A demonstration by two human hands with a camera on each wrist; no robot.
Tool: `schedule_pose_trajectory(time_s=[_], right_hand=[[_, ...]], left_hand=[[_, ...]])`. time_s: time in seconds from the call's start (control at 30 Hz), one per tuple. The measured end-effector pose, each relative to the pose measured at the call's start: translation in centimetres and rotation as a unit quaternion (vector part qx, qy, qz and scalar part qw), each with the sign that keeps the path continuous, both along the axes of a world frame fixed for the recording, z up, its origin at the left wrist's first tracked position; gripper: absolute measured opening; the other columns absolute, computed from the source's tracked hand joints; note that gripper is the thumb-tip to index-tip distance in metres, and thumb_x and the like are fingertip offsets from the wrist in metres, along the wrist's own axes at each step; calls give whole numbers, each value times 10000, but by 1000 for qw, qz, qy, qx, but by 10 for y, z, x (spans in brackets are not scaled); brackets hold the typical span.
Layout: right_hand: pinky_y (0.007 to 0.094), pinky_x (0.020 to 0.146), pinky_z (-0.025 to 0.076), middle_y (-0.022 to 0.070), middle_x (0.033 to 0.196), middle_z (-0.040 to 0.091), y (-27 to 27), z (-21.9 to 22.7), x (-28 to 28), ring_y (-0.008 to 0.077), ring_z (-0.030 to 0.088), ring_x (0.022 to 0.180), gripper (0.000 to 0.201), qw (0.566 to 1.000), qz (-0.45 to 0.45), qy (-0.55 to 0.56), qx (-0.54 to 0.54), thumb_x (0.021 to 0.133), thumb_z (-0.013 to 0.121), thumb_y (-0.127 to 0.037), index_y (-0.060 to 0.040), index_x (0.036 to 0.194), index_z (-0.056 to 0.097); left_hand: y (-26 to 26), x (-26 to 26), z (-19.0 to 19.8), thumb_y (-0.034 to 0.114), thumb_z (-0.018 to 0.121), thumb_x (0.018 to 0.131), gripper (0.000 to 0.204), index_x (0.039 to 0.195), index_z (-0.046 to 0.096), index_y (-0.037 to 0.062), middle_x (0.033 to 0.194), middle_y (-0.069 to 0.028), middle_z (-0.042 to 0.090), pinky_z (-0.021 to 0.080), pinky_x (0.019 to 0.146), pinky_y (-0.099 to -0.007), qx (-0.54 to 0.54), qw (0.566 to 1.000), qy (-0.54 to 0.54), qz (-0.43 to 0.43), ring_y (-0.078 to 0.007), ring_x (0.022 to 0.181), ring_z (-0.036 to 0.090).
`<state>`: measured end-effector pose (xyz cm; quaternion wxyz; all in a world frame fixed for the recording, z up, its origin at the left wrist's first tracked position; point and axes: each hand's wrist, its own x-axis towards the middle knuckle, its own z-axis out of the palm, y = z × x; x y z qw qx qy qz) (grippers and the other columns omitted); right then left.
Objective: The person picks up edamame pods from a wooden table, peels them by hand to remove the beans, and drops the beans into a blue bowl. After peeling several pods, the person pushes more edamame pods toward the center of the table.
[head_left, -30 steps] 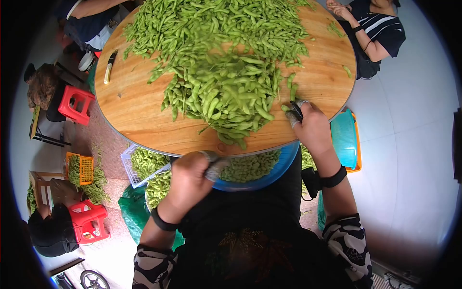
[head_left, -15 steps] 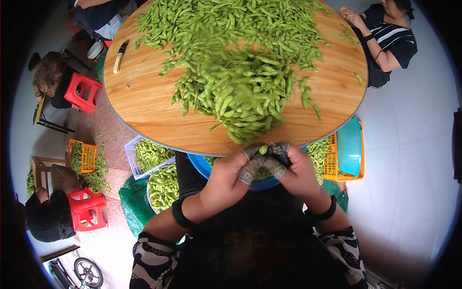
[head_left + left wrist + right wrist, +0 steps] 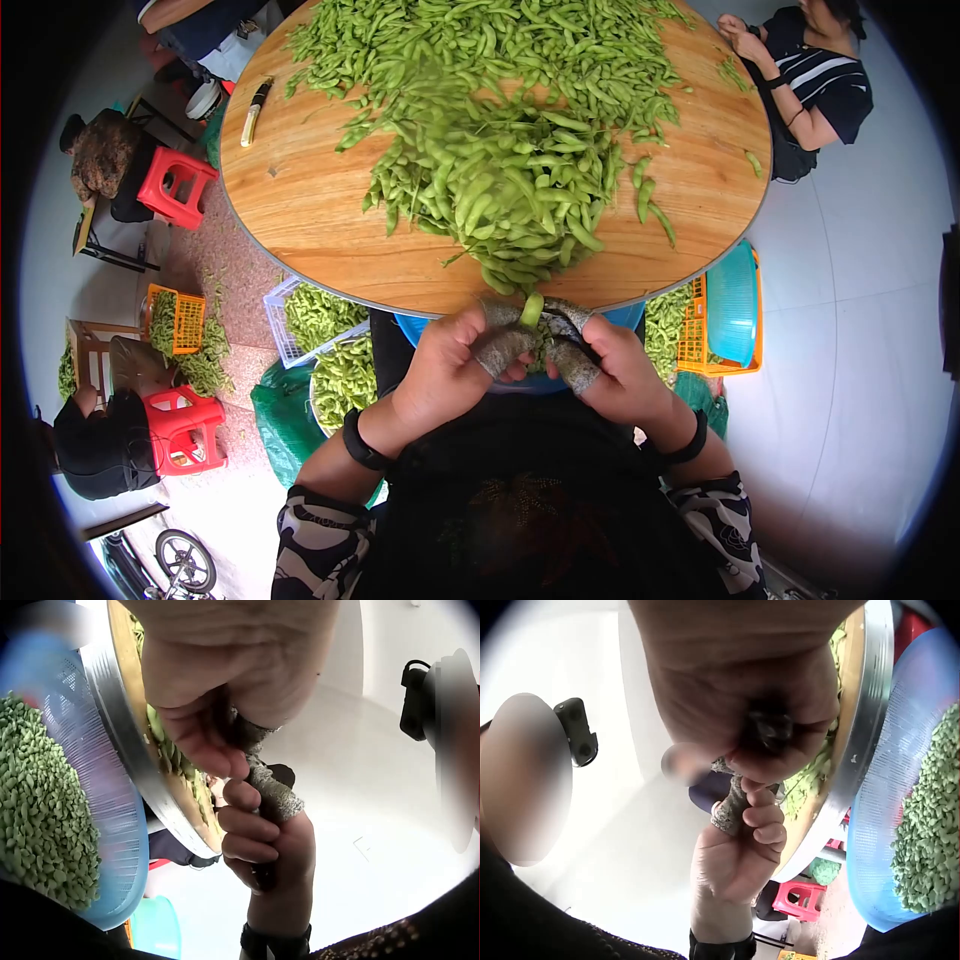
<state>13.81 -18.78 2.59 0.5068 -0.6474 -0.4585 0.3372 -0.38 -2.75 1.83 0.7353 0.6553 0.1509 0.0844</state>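
My left hand (image 3: pixel 440 365) pinches a green edamame pod (image 3: pixel 532 308) between thumb and forefinger, just off the table's near edge. Opposite it, my right hand (image 3: pixel 625 375) meets the pod with its fingertips. Its curled fingers grip a small dark tool (image 3: pixel 771 731), whose kind I cannot tell. Grey wraps (image 3: pixel 575 365) cover thumbs and forefingers on both hands. Below them a blue basin (image 3: pixel 112 847) holds shelled beans (image 3: pixel 45 817). A big heap of pods (image 3: pixel 500 190) reaches almost to the table's edge in front of the hands.
The round wooden table (image 3: pixel 300 215) bears a knife (image 3: pixel 256 112) at left and loose pods (image 3: pixel 645 195) at right. Crates of pods, including a white one (image 3: pixel 285 335) and an orange one (image 3: pixel 692 340), flank my legs. Other people sit around, one (image 3: pixel 800 85) at far right.
The right hand came from the loose pods at the table's right to join the left hand over the basin. A pod is now between them, turned more upright than half a second ago.
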Motion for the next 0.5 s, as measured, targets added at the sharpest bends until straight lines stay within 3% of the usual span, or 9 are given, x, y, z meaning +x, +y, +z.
schedule_pose_trajectory(time_s=[0.1,0.17,0.2,0.27,0.3,0.33,0.47,0.5], right_hand=[[270,727,501,91,901,647,1,4,0,153,629,804,263,994,9,98,-52,860,581,5,30,1121,556],[231,624,475,45,865,630,1,1,1,94,588,713,263,978,24,197,-64,889,556,-12,4,1151,545],[231,624,475,45,865,630,1,2,3,94,588,713,263,978,24,198,-64,889,556,-12,4,1151,545],[205,513,403,21,842,602,0,5,7,50,500,598,285,939,52,320,-116,929,510,-43,-44,1214,523],[205,513,403,21,842,602,1,8,6,50,500,598,285,938,52,321,-117,929,510,-43,-44,1214,523],[195,483,359,13,829,587,3,11,5,36,446,563,308,928,47,351,-111,944,496,-62,-64,1252,504],[180,454,303,-5,806,554,13,4,2,26,363,515,363,910,35,396,-115,965,469,-84,-108,1328,470],[180,454,303,-5,806,554,13,4,4,26,363,515,363,910,34,397,-113,965,469,-84,-108,1328,470]], left_hand=[[4,-2,-1,35,581,938,131,1068,564,36,854,-22,641,493,644,-222,0,999,25,-26,-89,716,600],[5,-3,-4,44,594,931,117,1046,571,38,838,-13,636,487,633,-218,-4,999,27,-29,-83,705,596],[5,-3,-4,41,600,926,113,1036,577,40,840,-10,637,487,631,-221,48,998,11,-30,-81,704,595],[6,-2,-8,39,606,920,110,1027,582,43,841,-6,638,487,628,-223,99,995,-5,-30,-80,702,593],[7,-1,-11,11,600,911,137,1045,581,29,852,-30,647,499,634,-248,263,962,-70,-11,-100,714,613],[7,-1,-13,-16,593,902,165,1063,580,16,863,-53,656,511,640,-273,417,899,-132,8,-120,727,632],[6,-4,-15,16,630,892,194,1083,593,23,887,-46,656,519,644,-286,445,888,-113,9,-134,734,638],[5,-7,-15,31,645,889,212,1096,601,29,878,-39,657,524,647,-296,202,976,-75,-16,-139,733,639]])
